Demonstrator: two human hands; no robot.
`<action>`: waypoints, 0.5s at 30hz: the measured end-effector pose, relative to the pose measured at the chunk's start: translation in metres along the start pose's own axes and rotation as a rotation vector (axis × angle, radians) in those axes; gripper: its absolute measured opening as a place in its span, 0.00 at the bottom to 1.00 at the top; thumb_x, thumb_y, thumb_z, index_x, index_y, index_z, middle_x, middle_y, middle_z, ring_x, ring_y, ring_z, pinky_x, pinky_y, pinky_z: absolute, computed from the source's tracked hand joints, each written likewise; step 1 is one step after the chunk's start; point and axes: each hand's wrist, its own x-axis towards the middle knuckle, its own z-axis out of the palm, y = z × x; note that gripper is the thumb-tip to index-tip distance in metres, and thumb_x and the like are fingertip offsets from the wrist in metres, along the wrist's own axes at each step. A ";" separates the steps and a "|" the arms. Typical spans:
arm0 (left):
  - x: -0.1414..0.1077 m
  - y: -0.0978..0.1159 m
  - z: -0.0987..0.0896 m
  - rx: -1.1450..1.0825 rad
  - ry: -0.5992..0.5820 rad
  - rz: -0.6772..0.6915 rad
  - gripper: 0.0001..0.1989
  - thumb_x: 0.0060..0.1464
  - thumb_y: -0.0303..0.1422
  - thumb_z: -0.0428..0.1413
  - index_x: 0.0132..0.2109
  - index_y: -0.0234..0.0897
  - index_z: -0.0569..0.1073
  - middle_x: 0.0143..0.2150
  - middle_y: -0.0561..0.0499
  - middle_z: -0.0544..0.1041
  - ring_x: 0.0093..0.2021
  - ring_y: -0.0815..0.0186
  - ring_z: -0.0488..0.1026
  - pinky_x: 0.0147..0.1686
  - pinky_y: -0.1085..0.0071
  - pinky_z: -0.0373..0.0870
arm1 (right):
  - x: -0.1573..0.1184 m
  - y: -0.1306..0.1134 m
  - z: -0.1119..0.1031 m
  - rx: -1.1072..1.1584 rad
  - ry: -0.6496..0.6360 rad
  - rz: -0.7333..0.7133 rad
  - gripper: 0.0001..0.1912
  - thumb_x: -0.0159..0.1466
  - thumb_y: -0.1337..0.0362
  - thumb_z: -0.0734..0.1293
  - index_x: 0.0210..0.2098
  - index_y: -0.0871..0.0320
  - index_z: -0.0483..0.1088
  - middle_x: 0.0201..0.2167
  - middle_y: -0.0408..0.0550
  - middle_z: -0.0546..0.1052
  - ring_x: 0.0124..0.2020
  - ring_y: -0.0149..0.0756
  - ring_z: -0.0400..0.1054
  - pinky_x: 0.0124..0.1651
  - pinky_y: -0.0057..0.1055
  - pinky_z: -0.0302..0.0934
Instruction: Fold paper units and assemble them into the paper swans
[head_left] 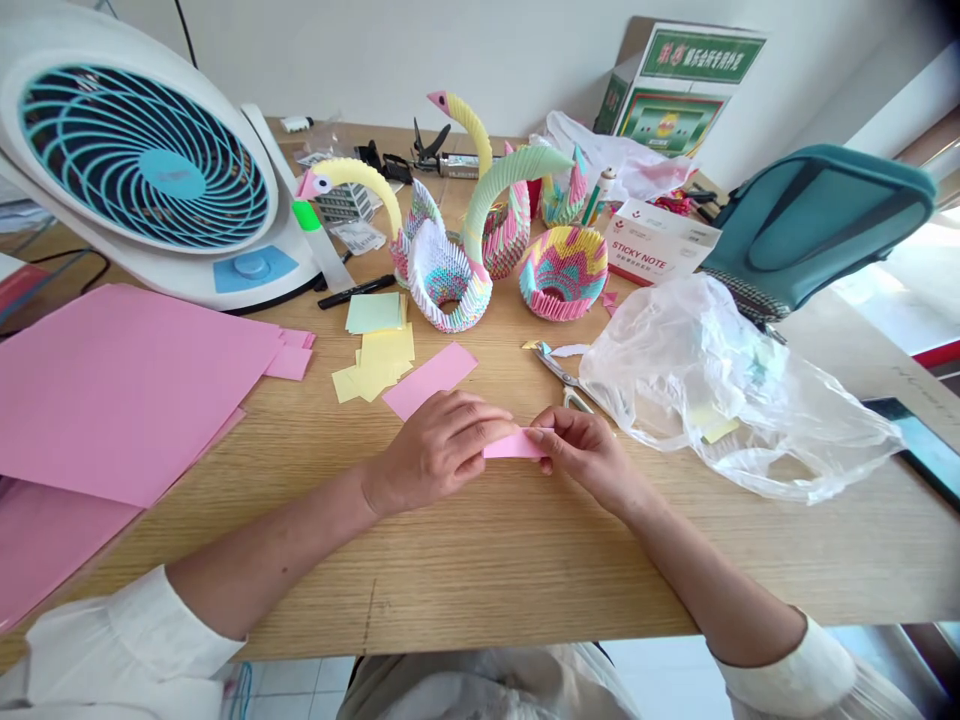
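Note:
Between my two hands a small folded strip of pink paper (511, 446) is held just above the wooden table (450, 560). My left hand (442, 445) closes on its left end, fingers laid over the top edge. My right hand (581, 450) pinches the right end between thumb and fingers. Beyond my left hand lies a flat pink paper rectangle (431, 380), partly under it. Yellow paper pieces (384, 360) and a stack of pale green paper (373, 312) sit farther back. Scissors (566, 378) rest past my right hand, partly covered by a plastic bag.
Large pink sheets (135, 390) cover the left side, before a white fan (172, 175). Folded-paper swans (450, 280) and a paper bowl (564, 272) stand at the back. A clear plastic bag (720, 390), sticky note box (660, 240), teal case (825, 225) and phone (919, 450) occupy the right.

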 end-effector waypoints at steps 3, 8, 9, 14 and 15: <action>0.002 0.003 -0.002 -0.135 0.015 -0.082 0.24 0.56 0.19 0.45 0.56 0.38 0.71 0.49 0.45 0.78 0.50 0.61 0.73 0.52 0.59 0.70 | 0.000 0.004 -0.004 -0.055 0.045 -0.034 0.20 0.63 0.47 0.69 0.28 0.57 0.68 0.20 0.40 0.68 0.21 0.28 0.59 0.23 0.26 0.51; 0.006 0.012 0.000 -0.298 0.034 -0.266 0.08 0.59 0.28 0.55 0.45 0.35 0.76 0.39 0.47 0.79 0.41 0.64 0.74 0.44 0.68 0.71 | 0.000 0.010 -0.001 -0.126 -0.004 -0.055 0.18 0.66 0.50 0.66 0.29 0.58 0.69 0.20 0.40 0.68 0.22 0.28 0.58 0.24 0.27 0.51; 0.006 0.014 0.002 -0.326 0.041 -0.318 0.05 0.59 0.29 0.57 0.42 0.36 0.76 0.36 0.49 0.79 0.38 0.66 0.74 0.40 0.70 0.71 | 0.000 0.011 0.000 -0.128 -0.014 -0.058 0.18 0.66 0.50 0.66 0.29 0.58 0.70 0.21 0.40 0.68 0.22 0.28 0.59 0.24 0.27 0.51; 0.007 0.016 0.009 -0.481 0.062 -0.571 0.04 0.57 0.31 0.59 0.34 0.36 0.78 0.30 0.53 0.79 0.29 0.70 0.72 0.29 0.75 0.66 | 0.001 0.014 0.004 -0.086 -0.030 -0.058 0.15 0.66 0.51 0.67 0.36 0.57 0.74 0.27 0.43 0.73 0.25 0.30 0.62 0.25 0.26 0.56; 0.006 0.016 0.009 -0.502 0.061 -0.601 0.04 0.56 0.31 0.60 0.34 0.36 0.78 0.30 0.53 0.79 0.29 0.71 0.71 0.29 0.76 0.66 | 0.002 0.015 0.004 -0.077 -0.029 -0.060 0.14 0.65 0.52 0.67 0.36 0.57 0.74 0.28 0.43 0.73 0.25 0.30 0.63 0.26 0.26 0.57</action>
